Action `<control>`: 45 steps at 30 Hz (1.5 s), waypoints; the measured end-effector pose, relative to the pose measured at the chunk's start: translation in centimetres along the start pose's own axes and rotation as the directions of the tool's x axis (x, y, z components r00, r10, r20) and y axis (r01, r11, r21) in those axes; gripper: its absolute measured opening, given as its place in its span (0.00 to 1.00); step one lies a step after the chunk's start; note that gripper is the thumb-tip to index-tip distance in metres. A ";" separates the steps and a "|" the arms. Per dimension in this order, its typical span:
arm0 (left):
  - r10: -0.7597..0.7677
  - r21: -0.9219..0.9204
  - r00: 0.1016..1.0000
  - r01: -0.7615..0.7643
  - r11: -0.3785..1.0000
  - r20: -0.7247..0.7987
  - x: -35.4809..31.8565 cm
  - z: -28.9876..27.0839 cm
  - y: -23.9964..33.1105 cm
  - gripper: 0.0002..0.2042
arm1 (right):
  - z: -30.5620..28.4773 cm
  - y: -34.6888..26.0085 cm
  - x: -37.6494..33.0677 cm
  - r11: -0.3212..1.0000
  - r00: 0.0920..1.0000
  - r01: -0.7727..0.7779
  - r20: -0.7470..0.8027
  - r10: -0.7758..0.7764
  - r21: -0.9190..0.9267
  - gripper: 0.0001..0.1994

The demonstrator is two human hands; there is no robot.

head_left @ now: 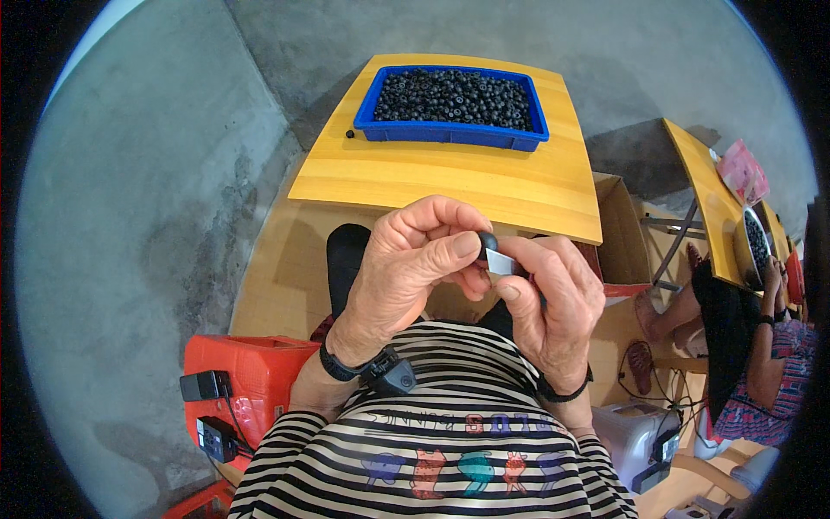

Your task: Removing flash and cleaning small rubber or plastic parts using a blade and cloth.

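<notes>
Table carries a blue tray of black beads, well beyond the hands. Left hand pinches one bead at thumb and forefinger; right hand, closed on a blade, meets it from just below.

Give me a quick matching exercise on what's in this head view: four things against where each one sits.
Things:
1. small black round part
2. blue tray
3. stray black bead
4. red crate

Places:
A. on the floor at the person's left
B. pinched at the left hand thumb tip, against the small blade in the right hand
C. far side of the yellow table
D. on the tabletop just left of the tray

Pairs: 1-B, 2-C, 3-D, 4-A
</notes>
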State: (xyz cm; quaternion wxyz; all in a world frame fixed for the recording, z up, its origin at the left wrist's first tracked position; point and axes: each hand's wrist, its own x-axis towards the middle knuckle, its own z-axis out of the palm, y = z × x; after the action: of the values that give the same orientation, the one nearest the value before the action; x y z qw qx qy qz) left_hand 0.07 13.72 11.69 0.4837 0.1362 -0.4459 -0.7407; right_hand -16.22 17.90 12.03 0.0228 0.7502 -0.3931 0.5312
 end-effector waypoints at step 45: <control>0.093 0.058 0.994 -0.096 0.994 0.058 0.7 -1.1 -1.2 0.05 | -0.5 2.0 -0.5 0.809 0.918 -0.391 0.128 0.374 0.438 0.14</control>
State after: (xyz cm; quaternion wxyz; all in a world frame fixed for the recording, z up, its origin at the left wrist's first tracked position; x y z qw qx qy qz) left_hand -0.26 12.74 10.30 0.5013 0.1092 -0.4873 -0.7066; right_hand -17.94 17.05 11.03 -0.2679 0.6490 -0.4007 0.5886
